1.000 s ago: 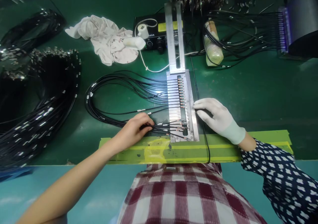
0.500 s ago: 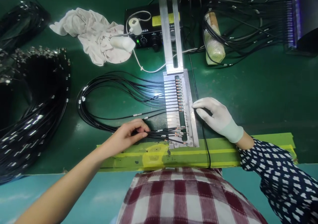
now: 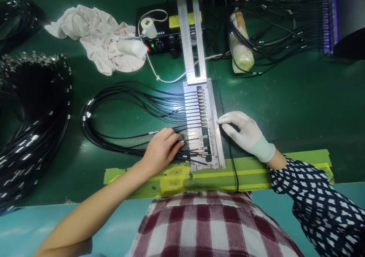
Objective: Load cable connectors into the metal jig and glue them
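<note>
My bare left hand pinches one black cable between thumb and fingertips, its metal-tipped end over the lower part of a slotted metal fixture. Above it, several cables lie side by side in the fixture's slots, with their terminals in a row along the opening. Below the hand, a loose bunch of cable ends rests across the fixture's bottom. These cables loop back to the left in a coil. My right hand, in a white glove, touches the fixture's right edge with its fingertips, thumb and forefinger slightly apart.
A black control box stands behind the fixture, beside a white cloth. Bundles of black cables lie at left. A wrapped block sits under more cables at back right. Yellow-green tape lines the front edge.
My left hand has moved up and right from the bunch, and one cable is now separated in its fingers. A red light shows on the control box. My right hand stays at the fixture's edge.
</note>
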Tool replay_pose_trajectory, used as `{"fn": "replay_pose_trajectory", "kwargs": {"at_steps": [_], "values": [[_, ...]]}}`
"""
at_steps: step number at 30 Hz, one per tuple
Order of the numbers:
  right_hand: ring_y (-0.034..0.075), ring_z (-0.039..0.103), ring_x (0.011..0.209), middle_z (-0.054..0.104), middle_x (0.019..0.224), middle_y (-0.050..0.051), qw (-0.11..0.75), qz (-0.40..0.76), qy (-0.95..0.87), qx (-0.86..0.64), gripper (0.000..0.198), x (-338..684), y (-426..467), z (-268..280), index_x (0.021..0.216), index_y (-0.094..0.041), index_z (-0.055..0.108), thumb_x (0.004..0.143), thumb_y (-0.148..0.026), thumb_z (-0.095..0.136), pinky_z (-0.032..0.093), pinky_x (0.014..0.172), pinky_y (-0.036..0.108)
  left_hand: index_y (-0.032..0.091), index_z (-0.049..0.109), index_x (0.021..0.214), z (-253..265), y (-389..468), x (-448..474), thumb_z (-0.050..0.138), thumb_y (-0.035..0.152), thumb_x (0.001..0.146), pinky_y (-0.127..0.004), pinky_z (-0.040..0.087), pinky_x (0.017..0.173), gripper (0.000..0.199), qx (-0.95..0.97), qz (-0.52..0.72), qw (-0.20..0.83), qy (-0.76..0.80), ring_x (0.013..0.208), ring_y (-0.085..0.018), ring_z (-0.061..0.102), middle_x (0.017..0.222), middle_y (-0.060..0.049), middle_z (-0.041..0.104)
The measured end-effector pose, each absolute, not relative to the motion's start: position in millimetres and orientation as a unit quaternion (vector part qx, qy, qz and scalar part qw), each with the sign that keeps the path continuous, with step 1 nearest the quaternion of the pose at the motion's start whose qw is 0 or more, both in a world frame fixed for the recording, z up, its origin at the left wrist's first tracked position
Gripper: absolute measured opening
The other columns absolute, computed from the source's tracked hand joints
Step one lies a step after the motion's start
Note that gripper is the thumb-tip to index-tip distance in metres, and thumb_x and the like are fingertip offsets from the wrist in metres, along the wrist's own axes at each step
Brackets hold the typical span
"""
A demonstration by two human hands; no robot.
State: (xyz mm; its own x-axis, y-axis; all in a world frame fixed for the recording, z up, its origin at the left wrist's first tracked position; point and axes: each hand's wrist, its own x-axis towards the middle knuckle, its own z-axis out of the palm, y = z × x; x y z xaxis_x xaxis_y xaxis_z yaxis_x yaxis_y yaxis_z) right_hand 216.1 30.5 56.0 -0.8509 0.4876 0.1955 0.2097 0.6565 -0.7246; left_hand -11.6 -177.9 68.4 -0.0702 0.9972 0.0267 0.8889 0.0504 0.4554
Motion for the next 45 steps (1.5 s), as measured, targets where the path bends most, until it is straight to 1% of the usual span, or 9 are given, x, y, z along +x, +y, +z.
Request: {"fn": "replay_pose_trajectory", "kwargs": {"at_steps": [6, 11, 16, 21, 29, 37, 39, 42, 45], "values": [[0.023, 0.064, 0.102, 0.071, 0.107, 0.001, 0.196, 0.372, -0.888, -0.184, 0.017, 215, 31, 55, 0.104, -0.025, 0.068, 0.098, -0.021, 0.054, 0.049, 0.092, 0.042, 0.018, 0.061, 0.101, 84, -223, -45, 0.057, 0.023, 0.096, -0.031, 0.045, 0.078, 0.008, 0.639, 0.167, 0.133, 0.739, 0.086, -0.018, 0.053, 0.089, -0.004, 0.057], [0.024, 0.064, 0.101, 0.071, 0.106, 0.001, 0.196, 0.361, -0.892, -0.188, 0.016, 215, 30, 55, 0.104, -0.026, 0.068, 0.098, -0.022, 0.054, 0.049, 0.091, 0.043, 0.017, 0.054, 0.12, 75, -198, -20, 0.056, 0.018, 0.095, -0.035, 0.047, 0.091, 0.025, 0.678, 0.208, 0.133, 0.692, 0.103, -0.02, 0.055, 0.109, -0.009, 0.061], [0.023, 0.063, 0.101, 0.071, 0.107, 0.002, 0.194, 0.357, -0.895, -0.183, 0.017, 215, 31, 53, 0.106, -0.025, 0.068, 0.099, -0.021, 0.053, 0.049, 0.091, 0.042, 0.017, 0.055, 0.123, 61, -163, -10, 0.046, 0.008, 0.097, -0.029, 0.047, 0.081, 0.028, 0.721, 0.254, 0.149, 0.627, 0.092, -0.016, 0.053, 0.102, -0.007, 0.06], [0.022, 0.062, 0.101, 0.07, 0.107, 0.001, 0.191, 0.364, -0.892, -0.188, 0.017, 215, 32, 53, 0.107, -0.025, 0.068, 0.099, -0.021, 0.053, 0.047, 0.091, 0.041, 0.016, 0.054, 0.13, 66, -151, -23, 0.042, 0.008, 0.097, -0.03, 0.045, 0.076, 0.036, 0.791, 0.196, 0.096, 0.572, 0.086, -0.017, 0.048, 0.098, -0.008, 0.057], [0.024, 0.062, 0.1, 0.071, 0.108, 0.002, 0.179, 0.373, -0.89, -0.189, 0.016, 214, 32, 55, 0.105, -0.024, 0.068, 0.098, -0.021, 0.054, 0.045, 0.09, 0.041, 0.017, 0.052, 0.133, 75, -145, -29, 0.039, 0.009, 0.098, -0.031, 0.046, 0.078, 0.038, 0.804, 0.162, 0.096, 0.564, 0.089, -0.018, 0.048, 0.101, -0.009, 0.055], [0.023, 0.062, 0.101, 0.071, 0.107, 0.002, 0.175, 0.375, -0.89, -0.19, 0.016, 216, 33, 54, 0.105, -0.023, 0.068, 0.099, -0.022, 0.054, 0.045, 0.091, 0.04, 0.013, 0.052, 0.131, 66, -144, -28, 0.043, 0.004, 0.095, -0.031, 0.047, 0.081, 0.038, 0.796, 0.196, 0.124, 0.559, 0.093, -0.019, 0.051, 0.105, -0.011, 0.059], [0.023, 0.062, 0.1, 0.071, 0.106, 0.001, 0.174, 0.38, -0.888, -0.189, 0.016, 216, 33, 55, 0.105, -0.024, 0.068, 0.099, -0.023, 0.054, 0.045, 0.09, 0.04, 0.015, 0.053, 0.132, 64, -149, -26, 0.044, 0.005, 0.095, -0.032, 0.047, 0.081, 0.039, 0.793, 0.192, 0.089, 0.571, 0.093, -0.019, 0.052, 0.106, -0.011, 0.058], [0.023, 0.062, 0.099, 0.071, 0.105, 0.001, 0.172, 0.383, -0.888, -0.186, 0.016, 215, 34, 54, 0.104, -0.024, 0.068, 0.099, -0.023, 0.053, 0.045, 0.09, 0.041, 0.017, 0.054, 0.135, 61, -159, -23, 0.043, 0.01, 0.098, -0.032, 0.043, 0.074, 0.039, 0.789, 0.13, 0.013, 0.6, 0.084, -0.019, 0.05, 0.098, -0.01, 0.058], [0.024, 0.062, 0.099, 0.071, 0.105, 0.002, 0.173, 0.376, -0.891, -0.185, 0.016, 213, 35, 52, 0.104, -0.024, 0.068, 0.099, -0.024, 0.053, 0.045, 0.09, 0.043, 0.012, 0.05, 0.14, 60, -166, -19, 0.038, 0.01, 0.099, -0.032, 0.04, 0.07, 0.043, 0.792, 0.082, 0.011, 0.605, 0.08, -0.019, 0.048, 0.092, -0.009, 0.06]]}}
